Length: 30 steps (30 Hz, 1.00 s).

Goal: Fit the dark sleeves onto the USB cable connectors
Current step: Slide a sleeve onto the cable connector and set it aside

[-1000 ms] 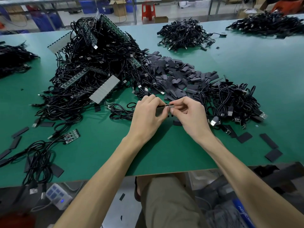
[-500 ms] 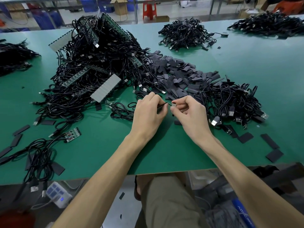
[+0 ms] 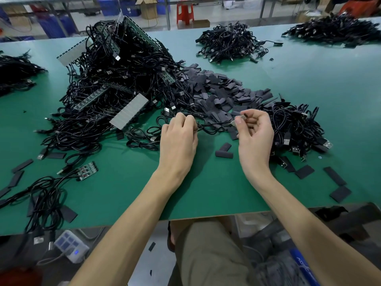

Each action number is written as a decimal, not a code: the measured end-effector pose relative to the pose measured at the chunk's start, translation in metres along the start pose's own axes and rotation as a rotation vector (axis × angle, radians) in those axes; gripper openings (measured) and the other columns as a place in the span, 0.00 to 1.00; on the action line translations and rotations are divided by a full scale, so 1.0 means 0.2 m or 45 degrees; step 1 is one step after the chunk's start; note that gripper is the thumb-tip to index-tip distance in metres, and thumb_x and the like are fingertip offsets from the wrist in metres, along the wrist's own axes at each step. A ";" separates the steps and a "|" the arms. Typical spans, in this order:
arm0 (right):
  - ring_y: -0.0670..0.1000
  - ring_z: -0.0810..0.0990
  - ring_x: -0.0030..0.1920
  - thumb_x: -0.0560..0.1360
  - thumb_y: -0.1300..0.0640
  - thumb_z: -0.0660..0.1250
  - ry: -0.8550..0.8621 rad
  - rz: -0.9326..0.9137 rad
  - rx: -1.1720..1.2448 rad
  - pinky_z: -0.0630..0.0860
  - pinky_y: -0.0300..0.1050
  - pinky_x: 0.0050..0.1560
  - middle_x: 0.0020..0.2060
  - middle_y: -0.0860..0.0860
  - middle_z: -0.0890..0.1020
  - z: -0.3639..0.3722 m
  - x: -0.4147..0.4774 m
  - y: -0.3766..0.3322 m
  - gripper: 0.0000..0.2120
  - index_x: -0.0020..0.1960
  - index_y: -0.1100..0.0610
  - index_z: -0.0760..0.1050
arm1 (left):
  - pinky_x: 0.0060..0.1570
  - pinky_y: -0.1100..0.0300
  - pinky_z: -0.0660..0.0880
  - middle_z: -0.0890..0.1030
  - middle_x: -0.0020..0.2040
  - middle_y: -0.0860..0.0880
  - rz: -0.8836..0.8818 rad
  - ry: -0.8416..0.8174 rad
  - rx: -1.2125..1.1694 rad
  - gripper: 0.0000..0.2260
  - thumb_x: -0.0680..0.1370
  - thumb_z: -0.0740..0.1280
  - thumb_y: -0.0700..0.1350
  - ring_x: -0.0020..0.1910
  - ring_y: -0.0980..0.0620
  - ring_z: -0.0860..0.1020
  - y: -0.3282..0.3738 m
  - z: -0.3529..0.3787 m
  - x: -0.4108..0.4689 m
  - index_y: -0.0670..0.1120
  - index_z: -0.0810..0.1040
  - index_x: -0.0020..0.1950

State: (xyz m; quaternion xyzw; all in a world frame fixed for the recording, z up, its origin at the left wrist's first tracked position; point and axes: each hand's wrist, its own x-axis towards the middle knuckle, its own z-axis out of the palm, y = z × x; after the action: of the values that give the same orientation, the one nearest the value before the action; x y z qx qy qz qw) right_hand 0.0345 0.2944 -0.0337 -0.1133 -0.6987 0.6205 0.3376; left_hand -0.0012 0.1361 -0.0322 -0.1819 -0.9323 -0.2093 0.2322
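Note:
My right hand [image 3: 255,137] pinches a small board-like connector [image 3: 239,118] at the end of a thin black cable [image 3: 214,125]. That cable runs left to my left hand [image 3: 179,139], whose fingers curl round it. Whether a sleeve sits on the cable inside my left hand is hidden. A heap of flat dark sleeves [image 3: 222,91] lies just beyond both hands. Two loose sleeves [image 3: 223,152] rest on the green table [image 3: 206,188] between my hands.
A tall tangle of black cables and circuit strips [image 3: 115,83] rises at the left. A pile of USB cables [image 3: 296,129] sits at the right. More cable heaps [image 3: 228,44] lie at the back. Scattered sleeves [image 3: 338,182] lie near the right front edge.
My hands were together, working at one spot. They have drawn apart: the right hand moved right with the connector, and the cable now stretches between them.

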 end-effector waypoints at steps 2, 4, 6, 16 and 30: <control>0.46 0.81 0.48 0.81 0.62 0.69 0.030 -0.010 0.011 0.79 0.55 0.56 0.45 0.45 0.79 0.00 0.00 0.00 0.09 0.51 0.48 0.74 | 0.52 0.48 0.69 0.74 0.50 0.44 -0.022 0.010 0.036 0.07 0.76 0.69 0.33 0.49 0.42 0.72 -0.01 -0.01 0.00 0.42 0.74 0.49; 0.43 0.81 0.46 0.81 0.63 0.68 0.059 -0.019 0.030 0.80 0.52 0.54 0.44 0.44 0.79 0.00 0.01 0.00 0.10 0.51 0.48 0.73 | 0.52 0.49 0.68 0.74 0.49 0.44 -0.055 0.019 0.066 0.07 0.75 0.68 0.33 0.49 0.42 0.72 -0.02 -0.02 0.00 0.42 0.73 0.48; 0.41 0.81 0.43 0.81 0.64 0.67 0.075 -0.017 0.053 0.80 0.47 0.51 0.44 0.46 0.79 -0.01 0.01 0.00 0.11 0.50 0.49 0.73 | 0.51 0.50 0.67 0.74 0.49 0.44 -0.103 0.031 0.082 0.07 0.76 0.68 0.34 0.49 0.42 0.71 -0.04 -0.02 0.01 0.42 0.72 0.48; 0.48 0.87 0.45 0.83 0.64 0.64 0.160 0.048 0.142 0.80 0.38 0.48 0.46 0.48 0.78 -0.02 0.03 0.02 0.05 0.54 0.55 0.69 | 0.53 0.56 0.66 0.83 0.47 0.47 -0.166 0.212 -0.227 0.14 0.77 0.65 0.27 0.42 0.50 0.72 -0.07 -0.03 0.01 0.46 0.68 0.49; 0.52 0.88 0.50 0.80 0.67 0.68 -0.272 0.120 0.238 0.83 0.44 0.53 0.46 0.56 0.81 0.02 0.02 0.03 0.04 0.53 0.63 0.73 | 0.58 0.53 0.65 0.78 0.50 0.50 0.044 -0.137 -0.015 0.12 0.79 0.71 0.56 0.54 0.48 0.74 -0.08 0.02 0.00 0.48 0.80 0.51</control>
State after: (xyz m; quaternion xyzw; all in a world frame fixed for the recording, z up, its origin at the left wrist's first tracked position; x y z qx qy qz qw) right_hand 0.0275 0.2949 -0.0378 -0.0474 -0.6638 0.7064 0.2410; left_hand -0.0101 0.1245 -0.0402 -0.2103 -0.9389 -0.2007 0.1844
